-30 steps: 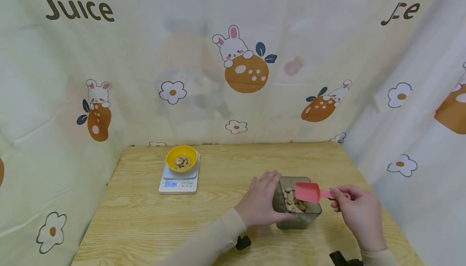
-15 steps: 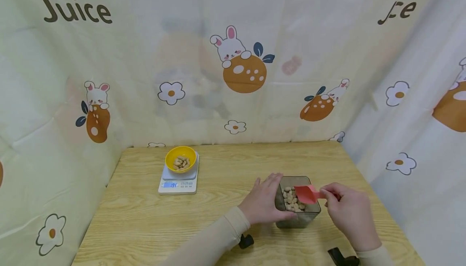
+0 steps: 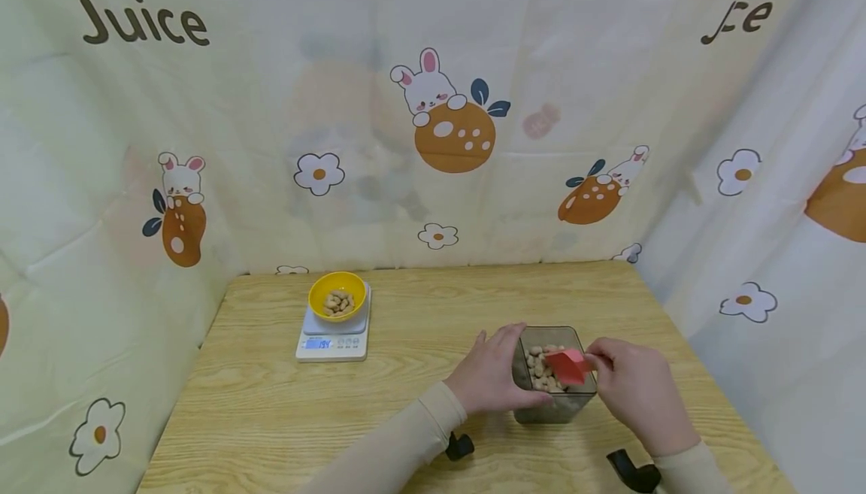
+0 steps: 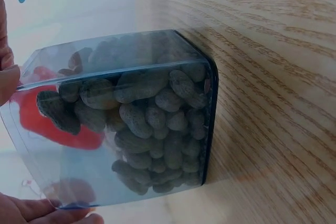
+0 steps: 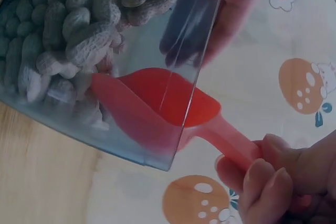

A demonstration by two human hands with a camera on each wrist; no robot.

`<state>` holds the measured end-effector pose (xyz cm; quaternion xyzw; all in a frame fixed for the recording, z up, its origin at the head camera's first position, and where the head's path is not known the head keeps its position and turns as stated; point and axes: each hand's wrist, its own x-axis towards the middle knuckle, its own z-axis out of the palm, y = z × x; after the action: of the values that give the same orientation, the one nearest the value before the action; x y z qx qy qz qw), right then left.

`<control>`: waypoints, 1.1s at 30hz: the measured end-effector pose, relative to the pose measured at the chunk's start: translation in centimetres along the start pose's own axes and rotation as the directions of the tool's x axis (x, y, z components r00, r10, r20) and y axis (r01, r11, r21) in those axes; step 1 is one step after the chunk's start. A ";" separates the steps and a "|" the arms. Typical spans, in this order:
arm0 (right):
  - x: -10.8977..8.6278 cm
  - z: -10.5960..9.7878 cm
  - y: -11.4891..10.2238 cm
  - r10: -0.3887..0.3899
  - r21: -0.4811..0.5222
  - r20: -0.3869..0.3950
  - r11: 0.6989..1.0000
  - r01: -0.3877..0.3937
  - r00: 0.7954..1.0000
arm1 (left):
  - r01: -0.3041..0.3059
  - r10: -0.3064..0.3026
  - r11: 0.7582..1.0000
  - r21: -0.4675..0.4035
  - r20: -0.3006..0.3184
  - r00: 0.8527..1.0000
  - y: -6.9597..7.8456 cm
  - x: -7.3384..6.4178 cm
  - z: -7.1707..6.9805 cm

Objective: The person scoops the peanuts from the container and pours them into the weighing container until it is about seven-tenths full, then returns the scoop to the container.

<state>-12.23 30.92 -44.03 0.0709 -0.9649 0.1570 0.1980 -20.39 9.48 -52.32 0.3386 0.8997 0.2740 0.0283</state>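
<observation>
A tinted see-through plastic container (image 3: 561,408) stands on the table, partly filled with unshelled peanuts (image 3: 539,371). My left hand (image 3: 489,375) holds it by the rim from the left, thumb at the near side and fingers at the far side. With my right hand (image 3: 639,392) I grip the handle of a red plastic scoop (image 5: 173,98). The scoop's bowl is tilted inside the container, its tip right at the peanuts in the right wrist view. Through the wall in the left wrist view, the red scoop (image 4: 63,129) shows partly behind peanuts.
A white digital scale (image 3: 331,351) with a lit display sits at the back left. On it stands a yellow bowl (image 3: 338,280) with several peanuts inside. Printed curtains (image 3: 365,103) hang behind the wooden table (image 3: 419,298) and at both sides.
My right hand has moved left, bringing the scoop from level over the container to tilted down at the peanuts. The left hand keeps its hold; the scale and bowl have stayed put.
</observation>
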 end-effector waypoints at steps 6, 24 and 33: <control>0.6 0.1 1.0 0.170 0.082 0.143 0.980 -0.183 0.975 | 0.008 -0.008 1.000 -0.009 -0.006 1.000 0.1 0.2 0.0; 0.9 1.0 2.1 0.390 0.229 0.336 0.849 -0.476 0.857 | 0.034 -0.034 0.999 -0.037 0.013 0.999 0.1 0.2 0.1; 0.2 1.6 -0.1 -0.037 -0.038 0.016 0.999 0.037 0.999 | 0.014 -0.014 0.999 -0.029 -0.002 1.000 -0.2 0.1 0.2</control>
<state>-13.00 30.24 -45.28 0.0862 -0.9678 0.1344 0.1948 -20.53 9.54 -52.58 0.3315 0.8980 0.2874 0.0342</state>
